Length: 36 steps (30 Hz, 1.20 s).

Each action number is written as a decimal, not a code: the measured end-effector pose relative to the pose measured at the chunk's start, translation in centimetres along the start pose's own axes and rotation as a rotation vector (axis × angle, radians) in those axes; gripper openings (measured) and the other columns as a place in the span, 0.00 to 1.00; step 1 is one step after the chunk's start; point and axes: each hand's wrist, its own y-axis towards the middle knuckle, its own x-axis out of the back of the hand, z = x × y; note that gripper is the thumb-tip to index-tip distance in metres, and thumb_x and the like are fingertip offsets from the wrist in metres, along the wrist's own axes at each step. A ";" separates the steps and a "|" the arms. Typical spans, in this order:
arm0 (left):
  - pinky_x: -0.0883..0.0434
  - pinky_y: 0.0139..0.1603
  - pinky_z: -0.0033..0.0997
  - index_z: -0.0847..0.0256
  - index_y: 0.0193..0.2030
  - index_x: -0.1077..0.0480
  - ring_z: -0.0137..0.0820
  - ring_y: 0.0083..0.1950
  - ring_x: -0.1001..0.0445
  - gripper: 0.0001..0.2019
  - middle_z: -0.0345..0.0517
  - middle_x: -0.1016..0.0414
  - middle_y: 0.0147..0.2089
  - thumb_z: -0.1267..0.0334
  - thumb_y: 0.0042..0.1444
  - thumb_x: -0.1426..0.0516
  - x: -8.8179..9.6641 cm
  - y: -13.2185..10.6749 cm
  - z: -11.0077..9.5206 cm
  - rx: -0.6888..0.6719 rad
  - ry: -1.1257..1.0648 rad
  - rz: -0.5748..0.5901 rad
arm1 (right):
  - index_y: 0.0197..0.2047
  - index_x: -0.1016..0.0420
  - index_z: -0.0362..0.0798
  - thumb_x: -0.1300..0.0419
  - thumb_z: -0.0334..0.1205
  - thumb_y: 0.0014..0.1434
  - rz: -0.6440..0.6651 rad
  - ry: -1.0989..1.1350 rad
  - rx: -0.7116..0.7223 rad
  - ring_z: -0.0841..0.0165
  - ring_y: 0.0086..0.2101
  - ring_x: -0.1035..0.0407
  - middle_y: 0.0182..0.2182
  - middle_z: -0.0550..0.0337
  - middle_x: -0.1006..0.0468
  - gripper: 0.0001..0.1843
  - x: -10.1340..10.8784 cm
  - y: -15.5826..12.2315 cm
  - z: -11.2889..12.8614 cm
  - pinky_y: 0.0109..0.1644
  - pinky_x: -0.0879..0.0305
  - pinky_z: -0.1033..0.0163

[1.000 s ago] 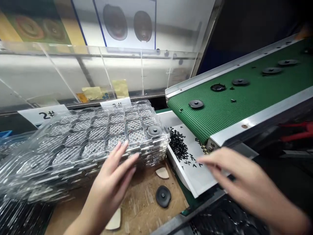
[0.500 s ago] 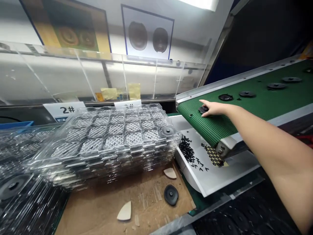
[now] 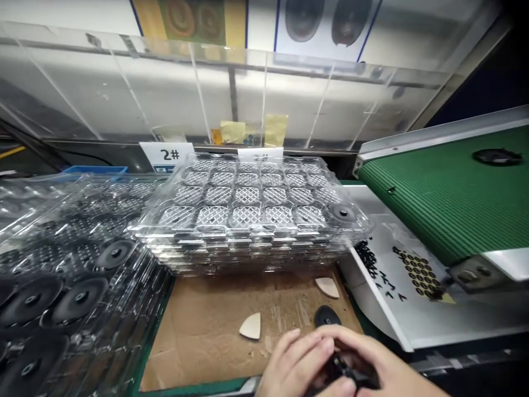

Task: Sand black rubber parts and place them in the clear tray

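My left hand (image 3: pixel 295 365) and my right hand (image 3: pixel 378 358) are together at the bottom edge, above the front of a brown cardboard sheet (image 3: pixel 206 331). Fingers of both close around a black plastic part (image 3: pixel 359 377), which they mostly cover; its exact shape is hidden. Just beyond my fingertips, a black oval disc (image 3: pixel 326 315) with a small centre stud lies on the cardboard. Two pale wedge-shaped pieces lie there too, one wedge (image 3: pixel 250 326) left of the disc and another wedge (image 3: pixel 328 287) behind it.
A stack of clear compartment trays (image 3: pixel 248 237) stands behind the cardboard, with one black disc (image 3: pixel 343 213) in its right front pocket. More trays with black discs (image 3: pixel 78 298) stand left. On the right are a white tray (image 3: pixel 397 309) of small black pieces and a green conveyor (image 3: pixel 446 193).
My right hand has come back from the conveyor with a black part, down to the front of the cardboard. My left hand has come into view against it. The view has turned right-to-left.
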 end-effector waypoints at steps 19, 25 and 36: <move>0.34 0.55 0.39 0.52 0.54 0.32 0.46 0.54 0.28 0.36 0.53 0.28 0.56 0.55 0.33 0.30 6.1 -0.3 2.4 1.423 -1.159 -0.394 | 0.67 0.53 0.53 0.51 0.51 0.64 -0.313 -0.230 0.370 0.56 0.59 0.42 0.61 0.48 0.37 0.31 -6.5 8.9 -2.1 0.61 0.45 0.46; 0.37 0.57 0.37 0.54 0.53 0.30 0.42 0.53 0.28 0.33 0.53 0.28 0.56 0.55 0.35 0.31 7.0 0.0 2.5 1.509 -1.322 -0.388 | 0.69 0.67 0.49 0.58 0.60 0.63 -0.244 -0.355 0.600 0.59 0.57 0.38 0.57 0.48 0.32 0.40 -7.9 10.4 -2.8 0.61 0.42 0.50; 0.29 0.50 0.35 0.54 0.52 0.29 0.42 0.51 0.25 0.29 0.53 0.25 0.54 0.57 0.40 0.33 6.6 -0.6 3.2 1.452 -1.362 -0.484 | 0.68 0.59 0.51 0.60 0.53 0.67 -0.438 -0.252 0.311 0.58 0.57 0.39 0.58 0.49 0.33 0.31 -8.6 11.4 -4.7 0.58 0.40 0.48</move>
